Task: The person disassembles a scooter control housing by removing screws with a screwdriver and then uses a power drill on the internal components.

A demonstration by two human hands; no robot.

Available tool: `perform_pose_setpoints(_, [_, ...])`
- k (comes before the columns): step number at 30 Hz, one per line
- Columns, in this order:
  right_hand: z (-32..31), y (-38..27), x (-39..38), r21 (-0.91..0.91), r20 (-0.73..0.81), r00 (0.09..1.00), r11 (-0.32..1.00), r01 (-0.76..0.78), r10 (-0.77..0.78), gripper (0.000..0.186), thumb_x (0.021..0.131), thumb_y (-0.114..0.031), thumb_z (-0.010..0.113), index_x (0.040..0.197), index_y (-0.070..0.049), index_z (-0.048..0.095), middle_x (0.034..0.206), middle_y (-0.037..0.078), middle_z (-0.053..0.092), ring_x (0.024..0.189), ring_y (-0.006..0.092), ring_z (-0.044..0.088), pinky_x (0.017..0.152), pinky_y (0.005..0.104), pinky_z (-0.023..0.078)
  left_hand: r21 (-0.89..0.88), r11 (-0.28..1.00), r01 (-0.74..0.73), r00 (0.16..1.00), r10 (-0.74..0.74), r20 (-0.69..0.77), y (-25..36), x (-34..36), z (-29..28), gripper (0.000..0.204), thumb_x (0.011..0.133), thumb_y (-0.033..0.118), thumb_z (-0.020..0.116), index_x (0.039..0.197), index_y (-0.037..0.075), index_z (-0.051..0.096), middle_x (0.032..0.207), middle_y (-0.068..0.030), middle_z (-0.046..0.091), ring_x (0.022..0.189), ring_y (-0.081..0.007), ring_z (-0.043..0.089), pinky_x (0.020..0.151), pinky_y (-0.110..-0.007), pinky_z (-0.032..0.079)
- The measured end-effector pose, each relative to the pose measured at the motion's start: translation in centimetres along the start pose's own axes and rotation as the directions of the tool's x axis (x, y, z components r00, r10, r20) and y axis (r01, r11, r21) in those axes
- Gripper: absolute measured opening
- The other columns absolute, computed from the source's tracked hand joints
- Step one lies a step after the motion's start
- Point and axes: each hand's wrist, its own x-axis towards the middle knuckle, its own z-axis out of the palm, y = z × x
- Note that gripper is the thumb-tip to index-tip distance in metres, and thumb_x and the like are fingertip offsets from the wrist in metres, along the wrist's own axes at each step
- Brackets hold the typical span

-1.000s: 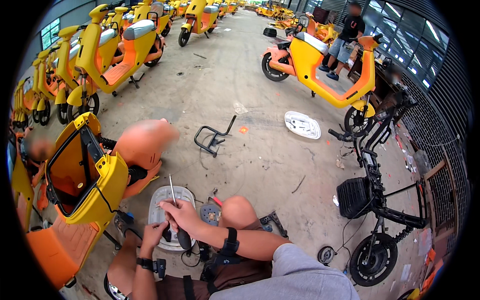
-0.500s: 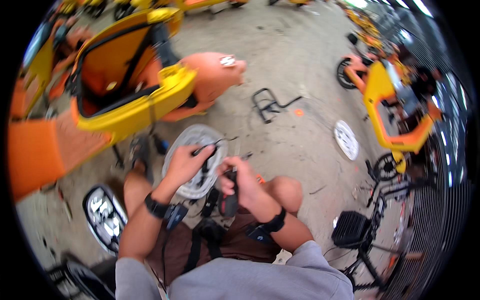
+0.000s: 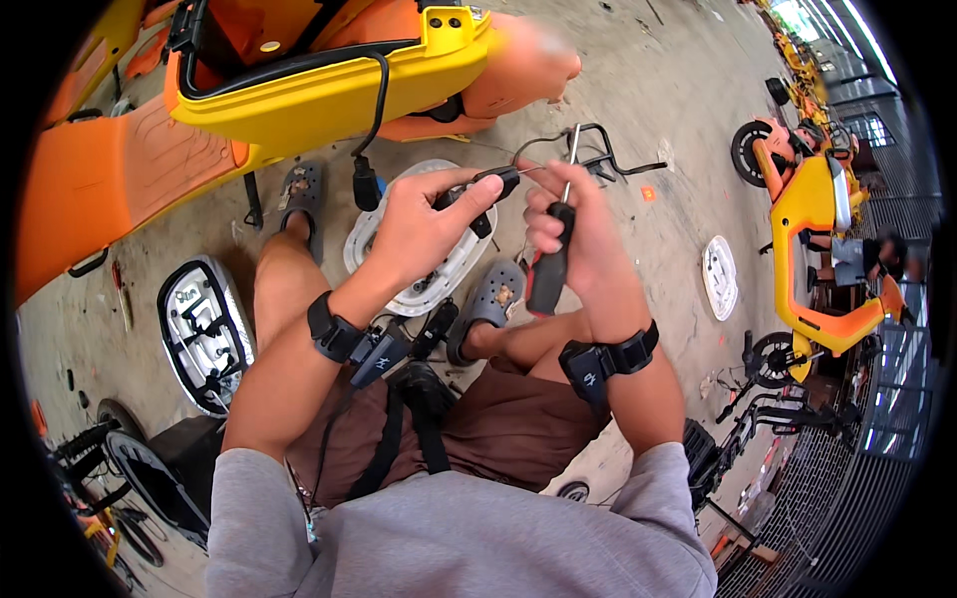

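Observation:
My left hand (image 3: 419,224) is closed around a small black plastic part (image 3: 495,185), its thumb lying on top. A thin dark cable (image 3: 528,143) loops from that part toward my other hand. In my right hand (image 3: 590,224) sits a screwdriver (image 3: 550,264) with a black-and-red handle, its metal shaft pointing up and away from me. The right thumb and forefinger are close to the cable's thin end, and blur hides whether they pinch it. Beneath my left hand, a white oval plastic shell (image 3: 451,284) lies on the floor, partly covered by hand and forearm.
A yellow-and-orange scooter body (image 3: 319,100) stands close at the upper left. Beside my left leg lies a black-rimmed white shell (image 3: 206,334). A bent black metal frame (image 3: 608,149), another white panel (image 3: 719,279) and a second scooter (image 3: 788,234) with a person are farther right.
Both hands have moved up and forward, away from my lap, with the part and screwdriver in them. The screwdriver's shaft now shows. My view has shifted, bringing the scooter body closer.

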Motion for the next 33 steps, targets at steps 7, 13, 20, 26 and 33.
perform_pose_setpoints(7, [-2.1, -1.5, 1.4, 0.339, -0.045, 0.981, 0.921, 0.193, -0.189, 0.033, 0.096, -0.021, 0.049, 0.117, 0.004, 0.054, 0.073, 0.0, 0.047, 0.055, 0.0077, 0.041, 0.046, 0.0234, 0.035, -0.02, 0.999, 0.043, 0.998, -0.042, 0.055, 0.7, 0.6, -0.9, 0.036, 0.088, 0.03, 0.07, 0.099, -0.004, 0.07, 0.074, -0.0033, 0.065, 0.068, -0.0042, 0.051, 0.059, -0.022, 0.042])
perform_pose_setpoints(13, [1.1, -1.0, -1.6, -0.167, -0.145, 0.757, 0.77, 0.616, -0.637, 0.03, 0.098, -0.02, 0.049, 0.113, 0.005, 0.055, 0.069, 0.002, 0.049, 0.048, 0.0087, 0.042, 0.044, 0.0255, 0.038, 0.173, 0.984, 0.05, 0.974, -0.086, 0.208, 0.8, -0.7, -0.9, 0.041, 0.083, 0.033, 0.075, 0.099, -0.004, 0.07, 0.072, -0.0054, 0.065, 0.064, -0.0069, 0.054, 0.06, -0.024, 0.046])
perform_pose_setpoints(20, [2.1, 0.0, -2.4, -0.334, -0.055, 0.711, 0.684, 0.648, -0.701, 0.034, 0.1, -0.021, 0.045, 0.12, 0.006, 0.055, 0.06, 0.002, 0.046, 0.04, 0.0075, 0.037, 0.038, 0.0242, 0.037, 0.207, 0.976, 0.074, 0.954, -0.129, 0.27, 2.2, -1.4, -1.7, 0.035, 0.078, 0.02, 0.08, 0.1, -0.005, 0.069, 0.079, -0.003, 0.067, 0.071, -0.0048, 0.057, 0.063, -0.022, 0.047])
perform_pose_setpoints(26, [0.9, 0.8, -2.8, -0.668, 0.165, 0.874, 0.601, 0.44, -0.457, 0.031, 0.09, -0.016, 0.068, 0.114, 0.005, 0.065, 0.067, -0.004, 0.054, 0.057, 0.0009, 0.041, 0.05, 0.0198, 0.032, 0.094, 0.988, 0.125, 0.965, -0.143, 0.219, 3.2, -1.8, -2.2, 0.031, 0.078, 0.019, 0.08, 0.097, -0.004, 0.071, 0.077, -0.0037, 0.068, 0.07, -0.004, 0.059, 0.061, -0.021, 0.048])
perform_pose_setpoints(33, [0.9, 2.6, -2.6, -0.74, 0.24, 0.893, 0.524, 0.421, -0.38, 0.032, 0.087, -0.016, 0.073, 0.113, 0.002, 0.068, 0.07, -0.003, 0.057, 0.067, 0.0037, 0.047, 0.057, 0.0219, 0.039, 0.175, 0.976, 0.127, 0.941, -0.175, 0.29, 1.9, -1.7, -2.1, 0.035, 0.076, 0.021, 0.08, 0.097, -0.004, 0.069, 0.075, -0.0086, 0.068, 0.066, -0.008, 0.06, 0.061, -0.026, 0.049])
